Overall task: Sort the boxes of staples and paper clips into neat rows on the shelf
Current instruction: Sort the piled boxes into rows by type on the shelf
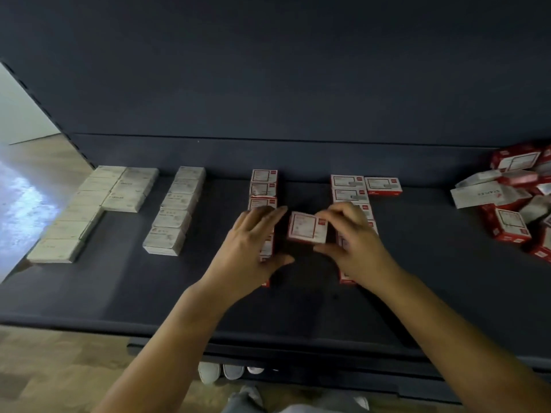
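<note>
your right hand (pixel 354 242) pinches a red box (pixel 307 227), left hand (pixel 253 242) loose beside it; five rows (pixel 174 210) stand, the pile (pixel 512 198) remains.

Dark shelf (pixel 417 263) with white box rows (pixel 170 213), red box rows (pixel 264 186), jumbled pile (pixel 512 204).

Matt dark shelf (pixel 298 308), cardboard boxes (pixel 307 228), wood-look floor (pixel 44 368)
</note>
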A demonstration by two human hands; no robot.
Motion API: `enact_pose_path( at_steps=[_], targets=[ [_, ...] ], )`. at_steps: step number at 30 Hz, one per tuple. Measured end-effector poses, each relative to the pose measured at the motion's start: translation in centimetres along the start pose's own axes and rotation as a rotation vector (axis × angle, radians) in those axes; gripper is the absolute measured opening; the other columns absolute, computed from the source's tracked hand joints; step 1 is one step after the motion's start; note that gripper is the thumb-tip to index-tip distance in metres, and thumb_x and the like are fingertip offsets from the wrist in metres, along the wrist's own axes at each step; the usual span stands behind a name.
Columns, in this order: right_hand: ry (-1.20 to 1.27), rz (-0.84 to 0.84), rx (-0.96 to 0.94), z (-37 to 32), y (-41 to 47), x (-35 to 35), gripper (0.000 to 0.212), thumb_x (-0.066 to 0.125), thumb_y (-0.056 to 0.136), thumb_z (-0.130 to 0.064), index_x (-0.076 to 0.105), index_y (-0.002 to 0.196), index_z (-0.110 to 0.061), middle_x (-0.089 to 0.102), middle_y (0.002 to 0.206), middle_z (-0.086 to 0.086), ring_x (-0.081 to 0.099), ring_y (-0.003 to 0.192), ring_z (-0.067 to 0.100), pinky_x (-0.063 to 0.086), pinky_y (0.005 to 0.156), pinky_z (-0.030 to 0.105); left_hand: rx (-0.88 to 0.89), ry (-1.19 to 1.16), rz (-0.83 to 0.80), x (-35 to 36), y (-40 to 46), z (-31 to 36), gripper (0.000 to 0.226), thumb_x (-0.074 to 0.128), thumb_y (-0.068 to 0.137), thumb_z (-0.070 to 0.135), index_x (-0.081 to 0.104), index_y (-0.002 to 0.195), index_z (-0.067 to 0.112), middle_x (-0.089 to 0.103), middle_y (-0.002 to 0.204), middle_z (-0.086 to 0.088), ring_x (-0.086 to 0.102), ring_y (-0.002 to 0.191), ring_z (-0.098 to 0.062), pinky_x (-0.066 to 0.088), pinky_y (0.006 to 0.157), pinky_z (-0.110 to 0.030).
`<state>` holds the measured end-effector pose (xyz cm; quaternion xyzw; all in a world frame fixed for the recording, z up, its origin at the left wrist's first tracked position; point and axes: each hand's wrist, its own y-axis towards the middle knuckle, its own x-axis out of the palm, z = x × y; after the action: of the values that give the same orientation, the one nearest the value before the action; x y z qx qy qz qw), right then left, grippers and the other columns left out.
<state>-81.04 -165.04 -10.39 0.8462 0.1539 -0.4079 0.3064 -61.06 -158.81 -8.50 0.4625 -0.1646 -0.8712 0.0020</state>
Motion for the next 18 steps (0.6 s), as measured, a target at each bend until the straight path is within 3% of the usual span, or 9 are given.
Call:
enact_pose_path(
  at_steps=[2,5,8,18],
  targets=[
    [-0.004,0.009,0.134,0.2,2.2,0.6,0.051,0.076,0.071,-0.006,0.057,0.117,0.001,0.05,0.111,0.019,0.049,0.104,0.026,0.047,0.091,0.039,-0.069,0.016,-0.035,-0.6,0.2,-1.8,0.062,0.069,0.082,0.029,0.044,0.137,0.015,0.044,0.136,-0.004,0.036,0.126,-0.019,0.028,0.101,-0.025],
    [-0.028,0.0,0.329,0.3,5.6,1.6,0.055,0.067,0.082,-0.008,0.046,0.133,-0.005,0.04,0.129,0.012,0.041,0.121,0.023,0.028,0.102,0.02,-0.091,0.035,-0.105,-0.6,-0.2,-3.8,0.045,0.063,0.087,0.024,0.053,0.13,0.012,0.047,0.135,-0.003,0.041,0.124,-0.021,0.032,0.098,-0.023],
    [-0.103,-0.065,0.405,0.5,8.2,2.9,0.056,0.061,0.087,-0.01,0.039,0.138,-0.008,0.037,0.135,0.012,0.039,0.125,0.024,0.028,0.103,0.023,-0.027,0.018,-0.129,-0.7,-0.1,-5.1,0.039,0.063,0.087,0.021,0.058,0.125,0.01,0.051,0.13,-0.003,0.042,0.121,-0.02,0.035,0.099,-0.023],
    [-0.144,-0.051,0.564,1.2,11.9,5.8,0.031,0.059,0.088,-0.015,0.055,0.118,-0.008,0.048,0.123,0.013,0.048,0.111,0.025,0.035,0.09,0.026,0.113,0.101,-0.253,-1.3,0.6,-6.9,0.04,0.052,0.093,0.032,0.051,0.132,0.022,0.039,0.141,0.006,0.031,0.129,-0.011,0.031,0.105,-0.021]
  ],
)
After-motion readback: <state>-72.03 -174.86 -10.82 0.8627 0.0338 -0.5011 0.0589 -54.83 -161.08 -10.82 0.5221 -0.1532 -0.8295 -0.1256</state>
